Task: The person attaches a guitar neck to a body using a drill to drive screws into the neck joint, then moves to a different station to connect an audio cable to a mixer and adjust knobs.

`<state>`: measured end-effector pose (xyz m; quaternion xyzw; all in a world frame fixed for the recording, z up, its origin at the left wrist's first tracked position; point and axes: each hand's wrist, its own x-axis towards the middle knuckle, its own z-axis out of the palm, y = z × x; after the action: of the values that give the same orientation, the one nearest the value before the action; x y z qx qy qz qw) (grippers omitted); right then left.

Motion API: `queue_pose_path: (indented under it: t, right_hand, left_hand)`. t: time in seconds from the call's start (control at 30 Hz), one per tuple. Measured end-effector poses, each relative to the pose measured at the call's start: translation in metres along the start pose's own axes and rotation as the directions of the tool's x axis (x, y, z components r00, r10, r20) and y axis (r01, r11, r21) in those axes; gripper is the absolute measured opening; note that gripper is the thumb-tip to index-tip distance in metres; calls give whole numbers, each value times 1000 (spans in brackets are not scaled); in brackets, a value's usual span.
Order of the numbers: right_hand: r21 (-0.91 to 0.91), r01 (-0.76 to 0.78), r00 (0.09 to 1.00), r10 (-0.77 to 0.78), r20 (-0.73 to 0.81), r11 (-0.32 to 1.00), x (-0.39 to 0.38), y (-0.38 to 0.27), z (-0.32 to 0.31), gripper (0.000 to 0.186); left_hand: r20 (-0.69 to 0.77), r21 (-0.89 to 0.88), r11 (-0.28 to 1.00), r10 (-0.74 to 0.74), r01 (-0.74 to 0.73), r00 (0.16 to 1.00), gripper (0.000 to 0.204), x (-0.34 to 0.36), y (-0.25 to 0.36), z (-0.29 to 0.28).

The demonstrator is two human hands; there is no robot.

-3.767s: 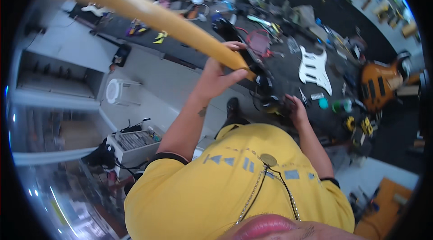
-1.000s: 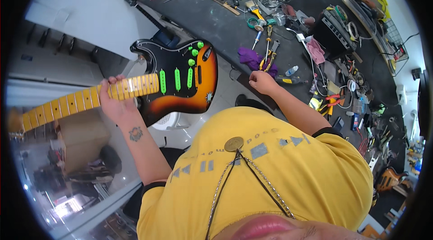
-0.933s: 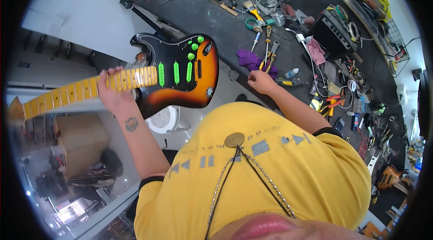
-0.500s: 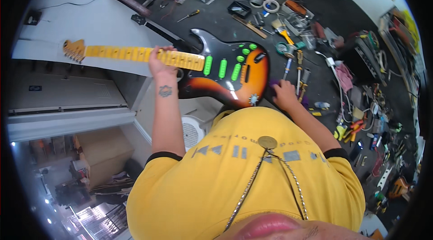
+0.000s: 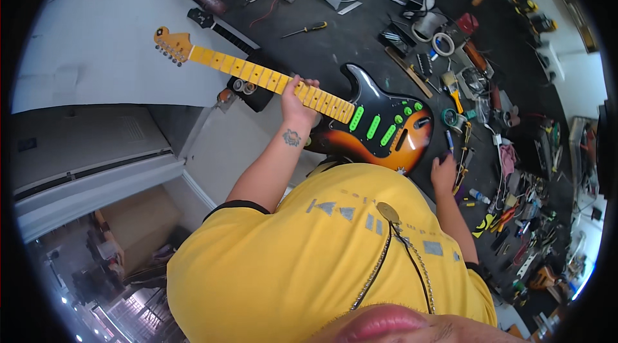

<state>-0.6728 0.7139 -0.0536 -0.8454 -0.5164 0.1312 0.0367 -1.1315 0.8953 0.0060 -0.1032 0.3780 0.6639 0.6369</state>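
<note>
My left hand [image 5: 299, 99] is wrapped round the maple neck of a sunburst electric guitar [image 5: 412, 143], close to where the neck meets the body. The guitar has a black pickguard with green pickup covers and knobs. Its headstock [image 5: 172, 45] points to the far left, and its body lies in front of my belly, partly hidden by my shirt. My right hand [image 5: 443, 172] is beside the guitar's lower end with fingers curled together. Just beyond those fingertips lies a blue-handled tool [image 5: 449, 142], which looks like a screwdriver; what the fingers hold is hidden.
A yellow-handled screwdriver [image 5: 306, 29], a wooden strip [image 5: 409, 72], a paintbrush [image 5: 452, 90] and tape rolls [image 5: 443, 44] lie on the dark bench. Tools crowd its right side, including pliers [image 5: 506, 217]. A second, dark guitar neck [image 5: 235, 39] lies beyond the held one.
The whole view has turned, so the guitar appears farther right with its body end tilted lower. My left hand stays on the neck; my right hand stays near the blue-handled tool, fingers more curled.
</note>
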Motion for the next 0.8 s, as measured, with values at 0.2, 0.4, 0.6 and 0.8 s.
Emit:
queue_pose_path:
  t: [0.2, 0.4, 0.6, 0.8]
  right_hand:
    - [502, -373, 913, 212, 349, 781, -38, -33, 52, 71]
    - [500, -478, 871, 316, 376, 722, -9, -52, 40, 76]
    - [249, -470, 863, 383, 329, 847, 7, -85, 9, 85]
    - [182, -507, 841, 436, 321, 843, -16, -90, 10, 91]
  left_hand:
    - [-11, -36, 985, -170, 170, 985, 17, 8, 15, -35]
    - [10, -48, 946, -321, 321, 947, 18, 34, 2, -60]
    - [-16, 64, 920, -386, 386, 922, 22, 44, 9, -50]
    - [-8, 140, 911, -391, 388, 920, 24, 50, 8, -37]
